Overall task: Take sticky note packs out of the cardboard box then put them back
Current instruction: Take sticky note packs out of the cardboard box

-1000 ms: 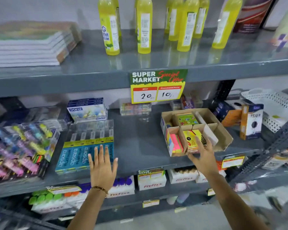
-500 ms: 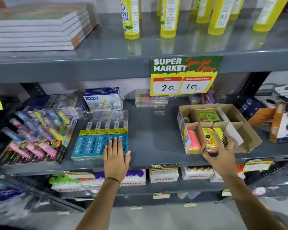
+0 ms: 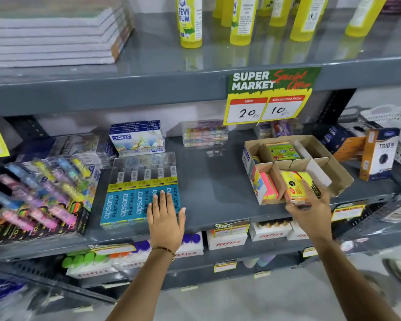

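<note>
A brown cardboard box (image 3: 338,172) with card dividers sits on the middle shelf at the right. A pink and green sticky note pack (image 3: 267,187) stands in its front left compartment, and a green pack (image 3: 283,151) lies in a back compartment. My right hand (image 3: 310,208) grips a yellow and orange sticky note pack (image 3: 295,187) at the box's front edge, lifted partly out of the front compartment. Over the blue pencil boxes (image 3: 134,202), my left hand (image 3: 166,216) lies flat with fingers spread and holds nothing.
Highlighter packs (image 3: 39,193) fill the shelf's left end. A Doms box (image 3: 138,140) and clear cases (image 3: 205,133) stand at the back. Trio boxes (image 3: 377,156) and a white basket (image 3: 398,126) are to the right. Glue bottles (image 3: 190,22) and notebooks (image 3: 53,35) sit above, beside a price sign (image 3: 269,96).
My right hand has closed on the yellow pack and drawn it up and toward the box's front edge. The view has shifted closer. My left hand stays on the pencil boxes.
</note>
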`<state>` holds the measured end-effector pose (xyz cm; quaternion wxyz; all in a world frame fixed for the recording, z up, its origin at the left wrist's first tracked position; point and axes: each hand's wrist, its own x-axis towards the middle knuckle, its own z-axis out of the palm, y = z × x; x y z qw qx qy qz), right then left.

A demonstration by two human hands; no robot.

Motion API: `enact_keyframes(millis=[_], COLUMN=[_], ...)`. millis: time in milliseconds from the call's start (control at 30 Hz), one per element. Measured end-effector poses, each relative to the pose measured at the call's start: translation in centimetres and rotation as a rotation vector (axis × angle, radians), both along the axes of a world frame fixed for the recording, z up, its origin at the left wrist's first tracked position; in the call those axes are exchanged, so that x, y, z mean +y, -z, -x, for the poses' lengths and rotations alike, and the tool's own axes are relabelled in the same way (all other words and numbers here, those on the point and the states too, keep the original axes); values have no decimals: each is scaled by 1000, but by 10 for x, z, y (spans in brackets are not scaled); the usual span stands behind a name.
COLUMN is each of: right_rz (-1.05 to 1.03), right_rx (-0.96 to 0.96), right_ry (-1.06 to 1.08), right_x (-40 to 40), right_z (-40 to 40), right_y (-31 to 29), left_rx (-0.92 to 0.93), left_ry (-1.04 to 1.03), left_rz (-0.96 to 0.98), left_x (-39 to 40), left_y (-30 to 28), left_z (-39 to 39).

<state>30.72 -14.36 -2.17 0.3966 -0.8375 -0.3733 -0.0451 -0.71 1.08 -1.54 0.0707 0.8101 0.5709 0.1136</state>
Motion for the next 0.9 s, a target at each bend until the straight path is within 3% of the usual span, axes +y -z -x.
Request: enact_keyframes(millis=[133,233,467,633,700,800,900], right_rz=[-281,-320,-11,379,509,500,633], right_rx=[52,14,15,-2,-86,-259,-444], right_ry=[82,-4,-166,-267,-269,-286,-430], right_x=[-5,25,140,176,180,185,184], right_z=[31,61,106,96,96,97,90], right_y=[-33,-65,-62,-23,-14,-17,-22], left_rx=[21,10,-7,-49,-49,-26,-33], left_ry=[22,22,33,43,47,33,26], left_rz=[6,8,31,15,-4,-15,-5], left_x=[1,1,1,1,1,3,1], left_y=[0,0,-2,0,4,8,5], left_z=[2,2,2,2,3,3,2])
